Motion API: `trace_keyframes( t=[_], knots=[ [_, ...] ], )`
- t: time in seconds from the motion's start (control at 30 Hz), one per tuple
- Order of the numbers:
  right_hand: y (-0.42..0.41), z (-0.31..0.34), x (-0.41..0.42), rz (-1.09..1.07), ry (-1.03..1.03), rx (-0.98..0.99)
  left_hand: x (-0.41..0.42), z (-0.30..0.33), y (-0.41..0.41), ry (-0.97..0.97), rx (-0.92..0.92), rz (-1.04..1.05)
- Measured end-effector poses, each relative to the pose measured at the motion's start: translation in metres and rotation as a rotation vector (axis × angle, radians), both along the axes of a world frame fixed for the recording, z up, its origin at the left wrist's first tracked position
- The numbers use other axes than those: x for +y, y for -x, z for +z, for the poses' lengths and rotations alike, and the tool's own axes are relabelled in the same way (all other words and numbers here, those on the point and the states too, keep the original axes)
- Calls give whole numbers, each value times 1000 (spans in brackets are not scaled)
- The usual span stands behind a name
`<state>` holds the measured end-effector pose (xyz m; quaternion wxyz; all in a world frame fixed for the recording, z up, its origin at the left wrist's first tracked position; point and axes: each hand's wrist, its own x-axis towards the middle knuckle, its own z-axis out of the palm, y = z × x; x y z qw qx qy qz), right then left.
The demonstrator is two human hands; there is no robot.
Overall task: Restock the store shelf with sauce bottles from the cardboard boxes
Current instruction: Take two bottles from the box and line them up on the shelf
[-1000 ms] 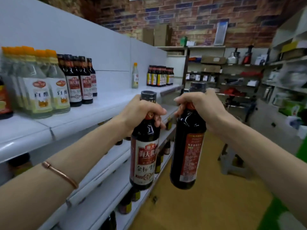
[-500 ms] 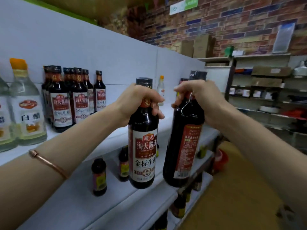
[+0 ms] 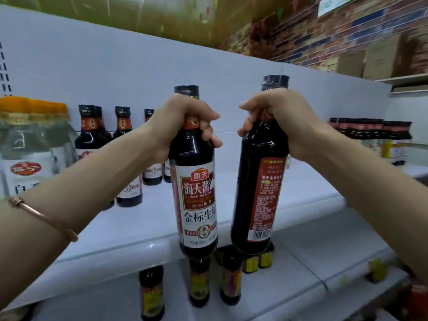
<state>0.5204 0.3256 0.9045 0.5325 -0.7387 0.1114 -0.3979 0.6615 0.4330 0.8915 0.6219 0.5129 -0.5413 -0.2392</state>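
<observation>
Above the white shelf (image 3: 143, 230), two hand-held sauce bottles (image 3: 196, 193); brick wall (image 3: 324, 38) behind.

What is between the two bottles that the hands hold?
Nothing: in the head view only bare white shelf shows between the left bottle and the right bottle.

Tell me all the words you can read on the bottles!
"海天" and "海天酱油": front label of the left bottle.
"金标生抽": same label, lower, last character partly cut off.
Right bottle: back label and barcode, print too small.
Clear bottle: label blurred.
Wall sign: blurred.
</observation>
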Motion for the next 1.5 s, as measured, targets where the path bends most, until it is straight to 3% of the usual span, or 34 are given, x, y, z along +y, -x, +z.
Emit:
trace_keyframes(
  t=[0.23, 0.4, 0.7, 0.87, 1.0, 1.07, 1.23, 1.4, 1.5],
  knots=[
    [-63, 1, -57, 105, -25, -30, -38, 11, -47, 68, 28, 63],
    [-109, -9, -88, 189, -55, 5, -69, 4, -76, -56, -14, 212],
    [-179, -28, -133, 318, -81, 90, -96, -15, -128, -101, 86, 402],
    [-209, -32, -145, 292, -50, 43, -107, -19, -154, -43, 83, 478],
    [-227, -51, -145, 7, 301, -88, -117, -26, -163, 21, -221, 612],
    [-231, -60, -144, -57, 359, -93, -117, -36, -164, 59, -363, 675],
    [-211, -102, -150, -197, 452, 146, -100, -81, -154, 12, -362, 686],
    [-209, -128, -149, -110, 470, 43, -88, -99, -162, 3, -300, 669],
    [-217, -128, -154, -32, 347, 40, -88, -97, -163, -3, -281, 643]
  ],
)
